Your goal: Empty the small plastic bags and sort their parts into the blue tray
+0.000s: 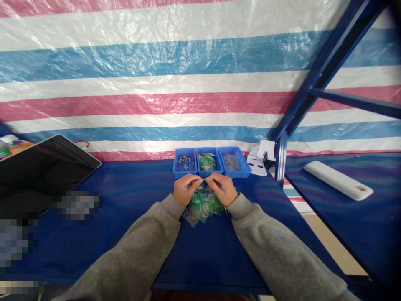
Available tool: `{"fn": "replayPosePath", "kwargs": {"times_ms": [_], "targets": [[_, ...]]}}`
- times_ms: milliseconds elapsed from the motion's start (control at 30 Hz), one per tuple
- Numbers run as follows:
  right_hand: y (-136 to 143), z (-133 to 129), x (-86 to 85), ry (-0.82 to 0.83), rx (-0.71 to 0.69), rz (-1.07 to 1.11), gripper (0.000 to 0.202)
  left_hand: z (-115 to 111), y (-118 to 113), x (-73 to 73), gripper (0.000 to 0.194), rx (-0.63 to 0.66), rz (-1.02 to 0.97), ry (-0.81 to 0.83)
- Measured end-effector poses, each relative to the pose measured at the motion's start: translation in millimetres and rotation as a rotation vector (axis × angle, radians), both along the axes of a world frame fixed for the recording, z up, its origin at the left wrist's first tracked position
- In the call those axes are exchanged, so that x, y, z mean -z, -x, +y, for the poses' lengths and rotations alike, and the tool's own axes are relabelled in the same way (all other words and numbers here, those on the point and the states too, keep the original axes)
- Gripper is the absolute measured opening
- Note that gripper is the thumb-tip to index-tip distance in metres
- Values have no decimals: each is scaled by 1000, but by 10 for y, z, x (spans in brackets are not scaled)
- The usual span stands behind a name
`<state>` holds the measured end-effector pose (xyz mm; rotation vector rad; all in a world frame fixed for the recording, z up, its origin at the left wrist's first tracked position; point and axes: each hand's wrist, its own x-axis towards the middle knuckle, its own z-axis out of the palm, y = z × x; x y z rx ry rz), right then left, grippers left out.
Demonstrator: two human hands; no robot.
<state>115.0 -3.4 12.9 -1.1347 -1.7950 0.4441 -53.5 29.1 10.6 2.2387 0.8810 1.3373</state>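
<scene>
My left hand (pixel 187 189) and my right hand (pixel 222 189) meet in front of the blue bins, each with thumb and finger pinched on a small object between them, too small to make out. Beneath them lies a pile of small clear and green plastic packets (pixel 205 204). Behind my hands three blue bins stand side by side: the left bin (pixel 175 170) holds small metal pieces (pixel 185 162), the middle bin (pixel 210 172) green packets (pixel 207 161), and the right bin (pixel 247 168) clear packets (pixel 231 161).
A dark screen (pixel 53 167) stands at the left of the blue table (pixel 125 234). White cut-out pieces (pixel 261 156) lie by a blue metal post (pixel 281 161). A long white device (pixel 338 179) rests on the right-hand table, across a gap. Striped sheeting (pixel 156 83) hangs behind.
</scene>
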Motion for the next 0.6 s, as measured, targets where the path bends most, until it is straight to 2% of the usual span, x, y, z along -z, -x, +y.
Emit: {"fn": "replayPosePath", "kwargs": {"times_ms": [133,267,467,600], "targets": [[6,24,27,19,-17,-56,42,-5,15,-18,16,-28,-56,-28],[-5,46,52,-1,61,-32,41,-11,12,-17,12,-64,-131,42],[-31,51,59,-18,161,16,41,-6,-30,47,11,26,-161,219],[-28,41,47,-29,144,1,40,-2,-40,35,15,6,-63,150]]}}
